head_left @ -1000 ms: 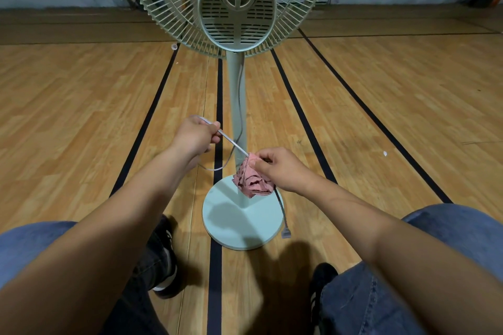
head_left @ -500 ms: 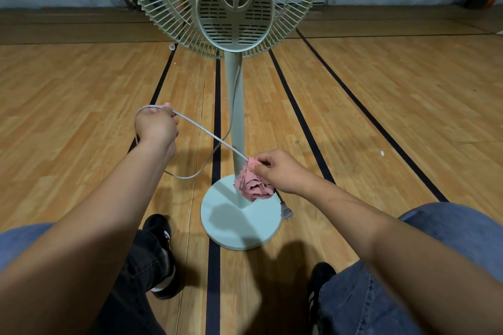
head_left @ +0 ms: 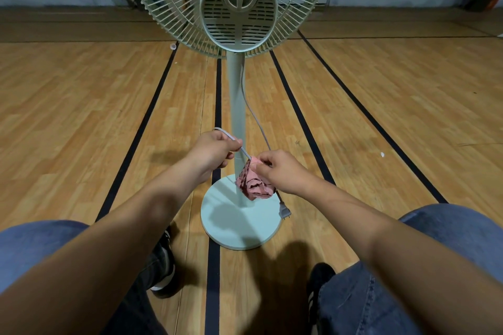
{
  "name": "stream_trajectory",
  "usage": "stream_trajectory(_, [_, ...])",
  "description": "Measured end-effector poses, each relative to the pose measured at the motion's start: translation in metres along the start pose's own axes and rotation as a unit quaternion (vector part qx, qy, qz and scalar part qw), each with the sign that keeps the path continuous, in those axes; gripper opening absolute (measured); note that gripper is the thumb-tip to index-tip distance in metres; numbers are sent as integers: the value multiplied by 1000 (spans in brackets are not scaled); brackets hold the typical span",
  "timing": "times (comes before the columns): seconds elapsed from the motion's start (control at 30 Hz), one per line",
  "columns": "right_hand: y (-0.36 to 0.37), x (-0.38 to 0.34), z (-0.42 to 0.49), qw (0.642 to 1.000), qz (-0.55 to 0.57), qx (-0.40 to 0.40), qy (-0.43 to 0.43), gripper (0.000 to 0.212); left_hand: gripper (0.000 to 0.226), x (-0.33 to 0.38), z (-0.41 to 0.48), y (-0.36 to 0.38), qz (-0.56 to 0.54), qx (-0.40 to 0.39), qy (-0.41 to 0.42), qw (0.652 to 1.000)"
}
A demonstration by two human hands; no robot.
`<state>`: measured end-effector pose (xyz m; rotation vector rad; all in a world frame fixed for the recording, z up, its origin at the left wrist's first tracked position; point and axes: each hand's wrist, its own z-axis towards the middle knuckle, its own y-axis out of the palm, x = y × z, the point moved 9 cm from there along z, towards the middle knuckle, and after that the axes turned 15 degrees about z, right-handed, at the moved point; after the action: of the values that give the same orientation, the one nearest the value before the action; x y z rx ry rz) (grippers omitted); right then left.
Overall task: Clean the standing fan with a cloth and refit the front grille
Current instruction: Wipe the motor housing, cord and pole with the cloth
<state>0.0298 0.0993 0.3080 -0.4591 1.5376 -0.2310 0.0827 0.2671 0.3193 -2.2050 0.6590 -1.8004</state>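
Left hand [head_left: 215,150] back beside cloth [head_left: 254,184]

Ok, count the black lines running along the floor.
4 black lines: far left, one passing under the fan base, one right of the pole, far right. Legs may hide others.

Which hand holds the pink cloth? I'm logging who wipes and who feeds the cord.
The right hand pinches the pink cloth around the cord; the left hand grips bare cord only.
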Motion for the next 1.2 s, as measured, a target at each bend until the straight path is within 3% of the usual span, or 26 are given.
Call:
stream_trajectory(0.4, [-1,-8,0,1000,6,-5,-7,40,27,4,1,-5,11,28,-14,999])
stream_trajectory(0.8, [1,-4,2,999,34,-12,-6,33,16,0,17,-58,-69,112,-69,989])
stream_trajectory(0.97, [7,-1,1,996,81,-42,7,38,19,-1,21,-67,-66,136,-67,986])
stream_trajectory(1.2, [12,-5,-5,980,181,-73,32,25,17,-5,23,-75,-87,154,-84,981])
